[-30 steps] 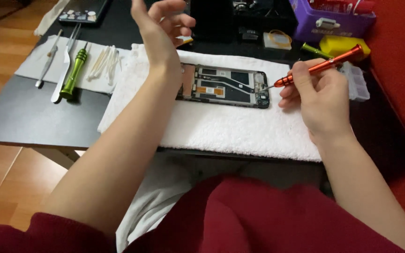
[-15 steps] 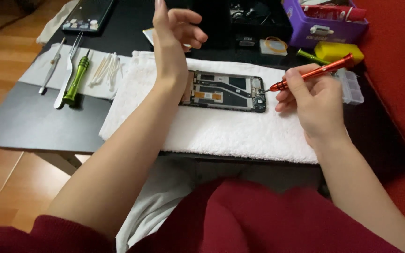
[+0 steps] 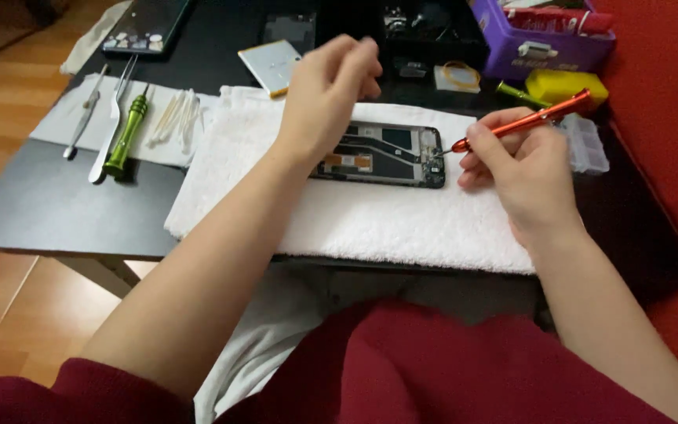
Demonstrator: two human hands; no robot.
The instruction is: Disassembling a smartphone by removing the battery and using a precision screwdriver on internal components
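Lying flat on a white towel (image 3: 402,224), the opened phone (image 3: 386,155) shows its bare boards and cables, back cover off. It looks light, stiff and thin, and its exposed insides seem fragile; the plain frame edges along its long sides are probably the safest place to take hold, away from the connectors. The towel should keep it from sliding.

The right hand (image 3: 523,169) sits just right of the phone, its grip closed around an orange screwdriver (image 3: 523,124) held like a pen, tip close to the phone's right end. The left hand (image 3: 327,98) hovers over the phone's left part, fingers curled loosely together; whether it pinches something small I cannot tell.

Left of the towel, on a smaller cloth (image 3: 64,126), lie a green screwdriver (image 3: 129,129), metal tweezers (image 3: 111,126), another metal tool and cotton swabs (image 3: 178,116). Behind stand a purple box (image 3: 543,47), a yellow thing and a clear parts case (image 3: 586,145). The black tabletop (image 3: 56,212) has open room at its near-left corner; the towel's near edge runs along the tabletop's front edge.
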